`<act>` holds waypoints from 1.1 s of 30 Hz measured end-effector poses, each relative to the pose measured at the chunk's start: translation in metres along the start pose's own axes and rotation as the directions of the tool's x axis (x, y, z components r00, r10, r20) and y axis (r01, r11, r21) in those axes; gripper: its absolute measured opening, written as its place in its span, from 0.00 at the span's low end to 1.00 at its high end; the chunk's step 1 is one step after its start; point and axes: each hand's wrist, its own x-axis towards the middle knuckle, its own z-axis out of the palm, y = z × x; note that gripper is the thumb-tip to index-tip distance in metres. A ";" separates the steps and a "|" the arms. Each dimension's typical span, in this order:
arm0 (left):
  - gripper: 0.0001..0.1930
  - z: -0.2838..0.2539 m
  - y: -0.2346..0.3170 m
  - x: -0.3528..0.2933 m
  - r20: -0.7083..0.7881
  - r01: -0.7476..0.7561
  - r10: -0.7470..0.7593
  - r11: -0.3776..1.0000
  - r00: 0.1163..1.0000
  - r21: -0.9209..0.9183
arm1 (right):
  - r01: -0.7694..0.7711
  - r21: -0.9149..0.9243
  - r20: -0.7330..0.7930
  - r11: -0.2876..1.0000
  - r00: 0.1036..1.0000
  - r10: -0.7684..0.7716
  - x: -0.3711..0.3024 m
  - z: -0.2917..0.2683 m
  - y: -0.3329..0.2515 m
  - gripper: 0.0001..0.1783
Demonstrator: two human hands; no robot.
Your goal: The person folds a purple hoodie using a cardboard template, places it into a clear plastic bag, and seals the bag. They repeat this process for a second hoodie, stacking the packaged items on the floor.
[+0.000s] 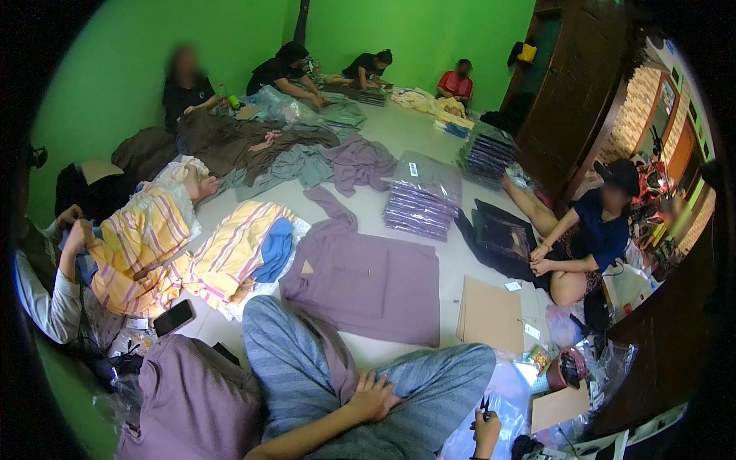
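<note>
My left hand (371,397) lies over my crossed legs beside the end of a mauve fabric strip, its fingers stretched out and apart. Low on the right, my right hand (485,431) is closed around small black thread snips (484,406), blades pointing up. Spread flat on the floor before my knees is a mauve garment (410,295); one sleeve runs away from me and part of it drops between my legs. A small tan label sits near its middle. More mauve ribbed cloth (192,399) is heaped by my left knee.
Cardboard sheets (483,310) lie right of the garment, near clear plastic bags (498,406) and a dark red container (567,368). Bagged mauve garments (420,203) are stacked beyond. Yellow striped cloth (238,249) and a phone (175,318) lie left. Several people sit around.
</note>
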 end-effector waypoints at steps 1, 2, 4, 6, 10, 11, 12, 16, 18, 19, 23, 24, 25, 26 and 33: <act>0.32 -0.007 -0.002 -0.003 0.003 0.040 -0.041 0.986 0.999 0.164 | 0.005 -0.106 -0.005 0.994 1.000 -0.005 0.000 0.005 0.007 0.17; 0.31 -0.015 -0.005 -0.007 0.027 0.099 -0.108 0.966 0.994 0.237 | 0.039 -0.121 -0.020 0.992 0.999 -0.042 -0.001 0.009 0.015 0.17; 0.28 -0.030 -0.015 -0.022 -0.027 0.223 -0.235 0.872 0.972 0.435 | 0.065 -0.224 -0.017 0.972 0.997 -0.071 -0.007 0.014 0.029 0.18; 0.22 -0.044 -0.024 -0.032 -0.054 0.198 -0.191 0.965 0.980 0.171 | 0.011 -0.319 -0.036 0.948 0.999 -0.024 -0.014 0.019 0.040 0.18; 0.11 -0.068 -0.028 -0.028 -0.132 0.150 -0.173 0.975 0.976 -0.165 | -0.053 -0.365 -0.129 0.929 0.992 0.006 -0.028 0.032 0.053 0.16; 0.05 -0.073 -0.027 -0.028 -0.293 0.097 -0.176 0.959 0.940 -0.267 | -0.075 -0.361 -0.150 0.930 0.988 0.022 -0.029 0.035 0.057 0.16; 0.06 -0.078 -0.025 -0.028 -0.317 0.020 -0.139 0.937 0.938 -0.350 | -0.081 -0.345 -0.165 0.935 0.986 0.024 -0.030 0.037 0.061 0.15; 0.09 -0.114 -0.027 -0.028 -0.461 -0.123 -0.176 0.827 0.870 -0.548 | -0.081 -0.313 -0.145 0.946 0.989 0.037 -0.031 0.043 0.076 0.13; 0.10 -0.135 -0.026 -0.035 -0.521 -0.137 -0.252 0.791 0.815 -0.596 | -0.044 -0.310 -0.134 0.950 0.991 0.002 -0.030 0.042 0.080 0.12; 0.11 -0.146 -0.026 -0.038 -0.547 -0.156 -0.277 0.772 0.790 -0.616 | -0.051 -0.340 -0.130 0.939 0.992 0.007 -0.029 0.041 0.080 0.13; 0.14 -0.184 -0.024 -0.045 -0.624 -0.301 -0.221 0.726 0.750 -0.618 | -0.099 -0.434 -0.158 0.895 0.987 0.032 -0.026 0.032 0.070 0.16; 0.14 -0.190 -0.022 -0.046 -0.641 -0.331 -0.194 0.725 0.743 -0.604 | -0.112 -0.445 -0.181 0.888 0.983 0.033 -0.025 0.029 0.066 0.16; 0.14 -0.196 -0.021 -0.046 -0.669 -0.368 -0.197 0.707 0.717 -0.604 | -0.111 -0.374 -0.167 0.921 0.985 0.051 -0.024 0.025 0.062 0.17; 0.14 -0.200 -0.017 -0.044 -0.681 -0.392 -0.209 0.685 0.702 -0.614 | -0.113 -0.350 -0.156 0.930 0.986 0.061 -0.024 0.022 0.059 0.18; 0.10 -0.200 -0.012 -0.026 -0.559 -0.390 -0.120 0.597 0.820 -0.701 | -0.030 -0.223 -0.189 0.974 0.982 -0.013 -0.015 0.012 0.043 0.17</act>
